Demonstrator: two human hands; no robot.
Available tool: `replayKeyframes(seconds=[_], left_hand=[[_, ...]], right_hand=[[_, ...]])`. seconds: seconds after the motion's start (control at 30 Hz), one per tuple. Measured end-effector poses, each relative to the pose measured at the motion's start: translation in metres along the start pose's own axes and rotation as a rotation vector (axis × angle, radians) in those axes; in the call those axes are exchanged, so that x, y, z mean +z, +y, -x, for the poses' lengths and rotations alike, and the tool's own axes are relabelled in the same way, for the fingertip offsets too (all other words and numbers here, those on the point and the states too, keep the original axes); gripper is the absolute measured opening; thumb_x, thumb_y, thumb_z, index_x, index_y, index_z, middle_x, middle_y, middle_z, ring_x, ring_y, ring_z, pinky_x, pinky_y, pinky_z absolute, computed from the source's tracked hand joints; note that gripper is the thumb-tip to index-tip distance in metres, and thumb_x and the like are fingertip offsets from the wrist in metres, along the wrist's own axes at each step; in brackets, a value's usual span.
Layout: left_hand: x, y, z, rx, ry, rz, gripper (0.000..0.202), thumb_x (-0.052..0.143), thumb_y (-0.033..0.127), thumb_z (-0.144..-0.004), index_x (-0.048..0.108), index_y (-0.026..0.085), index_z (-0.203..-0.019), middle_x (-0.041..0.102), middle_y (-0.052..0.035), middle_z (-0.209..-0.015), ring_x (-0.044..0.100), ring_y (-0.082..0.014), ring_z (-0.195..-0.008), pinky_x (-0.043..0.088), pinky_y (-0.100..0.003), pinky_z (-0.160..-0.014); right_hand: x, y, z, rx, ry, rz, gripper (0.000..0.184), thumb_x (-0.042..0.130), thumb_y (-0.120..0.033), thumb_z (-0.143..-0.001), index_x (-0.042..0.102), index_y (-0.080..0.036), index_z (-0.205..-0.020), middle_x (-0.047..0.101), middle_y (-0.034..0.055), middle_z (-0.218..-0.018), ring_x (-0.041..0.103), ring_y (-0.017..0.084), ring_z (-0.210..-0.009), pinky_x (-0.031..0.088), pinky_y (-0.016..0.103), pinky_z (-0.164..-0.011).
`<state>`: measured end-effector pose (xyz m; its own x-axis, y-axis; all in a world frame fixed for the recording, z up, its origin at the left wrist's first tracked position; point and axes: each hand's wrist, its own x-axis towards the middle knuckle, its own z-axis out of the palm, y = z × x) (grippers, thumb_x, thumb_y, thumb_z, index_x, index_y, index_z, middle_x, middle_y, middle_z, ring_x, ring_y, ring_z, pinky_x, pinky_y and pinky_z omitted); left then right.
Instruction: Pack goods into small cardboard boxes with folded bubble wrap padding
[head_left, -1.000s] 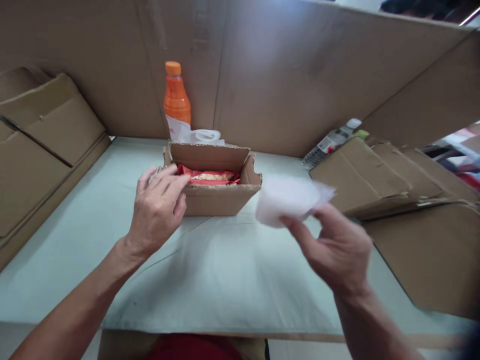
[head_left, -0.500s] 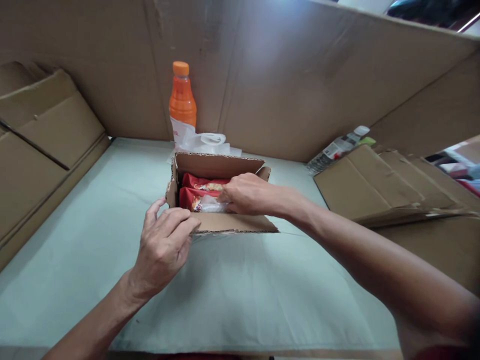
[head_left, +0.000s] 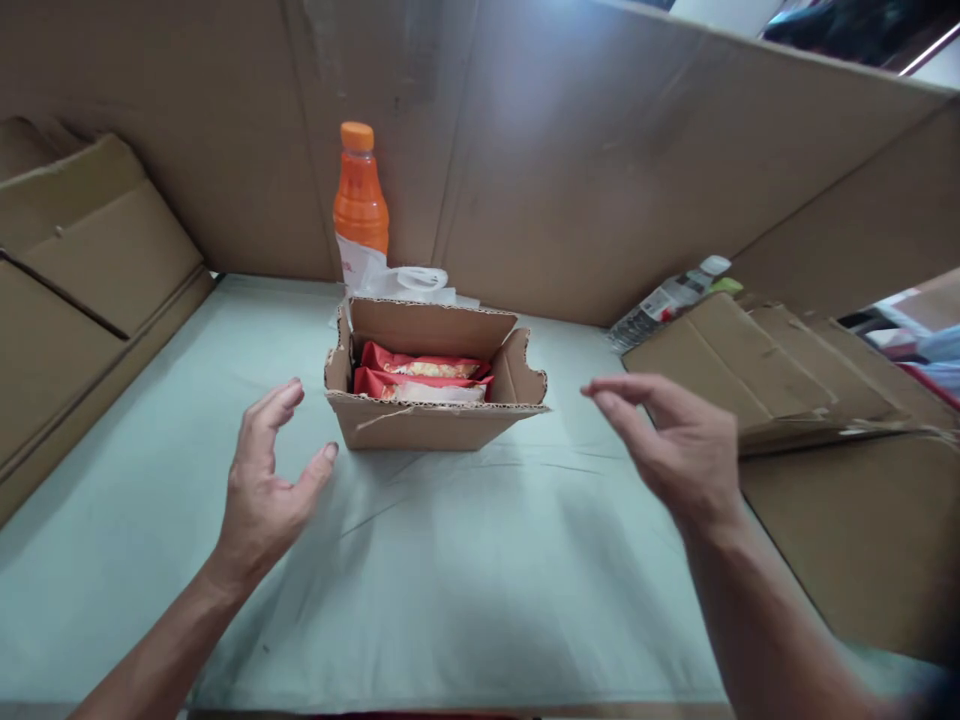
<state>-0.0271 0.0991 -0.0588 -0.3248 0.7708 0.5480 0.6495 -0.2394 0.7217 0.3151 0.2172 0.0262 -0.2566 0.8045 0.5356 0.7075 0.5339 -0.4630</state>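
A small cardboard box [head_left: 420,427] stands open-topped on the pale green cloth. Inside it lie two red snack packets [head_left: 424,366], one behind the other, and a clear plastic item [head_left: 439,393] rests against the front one. To the box's left, my left hand [head_left: 274,475] hovers with thumb and fingers apart, holding nothing. My right hand [head_left: 671,430] is off to the right of the box, apart from it. Its fingers are stretched out above the thumb, with nothing between them.
Behind the box stand an orange drink bottle [head_left: 361,200] and a white plastic bag [head_left: 409,280]. A clear bottle [head_left: 667,300] leans at the right by folded cardboard [head_left: 757,370]. Tall cardboard walls [head_left: 570,190] enclose the cloth [head_left: 480,580]; another cardboard piece [head_left: 82,240] is at left.
My right hand has come out of the box and moved right. My left hand has let go of the box's front flap and drawn back left. The front flap now stands more upright.
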Motion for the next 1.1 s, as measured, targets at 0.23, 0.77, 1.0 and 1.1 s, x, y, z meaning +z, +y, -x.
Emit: replayKeyframes(seconds=[0.23, 0.77, 1.0, 1.1], left_hand=[[0.032, -0.016, -0.013, -0.336, -0.210, 0.379, 0.069, 0.072, 0.039, -0.083, 0.046, 0.024, -0.144, 0.054, -0.0122, -0.146, 0.054, -0.0291, -0.134, 0.050, -0.049, -0.110], [-0.003, 0.016, 0.131, -0.059, -0.010, -0.026, 0.078, 0.066, 0.018, -0.089, 0.032, 0.033, -0.158, 0.047, -0.0126, -0.152, 0.054, -0.0287, -0.136, 0.058, -0.044, -0.103], [-0.015, -0.016, 0.138, -0.388, 0.099, 0.126, 0.074, 0.061, 0.024, -0.091, 0.029, 0.029, -0.158, 0.036, -0.0145, -0.158, 0.048, -0.0299, -0.141, 0.060, -0.042, -0.099], [-0.014, -0.038, 0.114, -0.433, 0.121, 0.177, 0.076, 0.063, 0.026, -0.088, 0.029, 0.027, -0.157, 0.033, -0.0159, -0.161, 0.044, -0.0312, -0.143, 0.056, -0.045, -0.104]], right_hand=[[0.096, 0.000, 0.042, 0.246, -0.267, -0.330, 0.055, 0.066, -0.042, -0.083, 0.057, -0.019, -0.132, 0.068, 0.0137, -0.125, 0.068, 0.027, -0.103, 0.057, 0.041, -0.081], [0.123, -0.013, 0.059, 0.219, -0.260, -0.670, 0.058, 0.065, -0.056, -0.088, 0.056, -0.021, -0.133, 0.069, 0.0130, -0.127, 0.070, 0.026, -0.104, 0.061, 0.039, -0.083], [0.259, -0.080, 0.054, 0.037, -0.280, -0.645, 0.063, 0.054, -0.040, -0.094, 0.040, -0.018, -0.151, 0.050, 0.0180, -0.151, 0.047, 0.031, -0.141, 0.043, 0.054, -0.117], [0.294, -0.098, 0.057, -0.030, -0.389, -0.638, 0.075, 0.060, -0.033, -0.087, 0.035, -0.015, -0.155, 0.040, 0.0206, -0.159, 0.039, 0.035, -0.147, 0.040, 0.057, -0.119]])
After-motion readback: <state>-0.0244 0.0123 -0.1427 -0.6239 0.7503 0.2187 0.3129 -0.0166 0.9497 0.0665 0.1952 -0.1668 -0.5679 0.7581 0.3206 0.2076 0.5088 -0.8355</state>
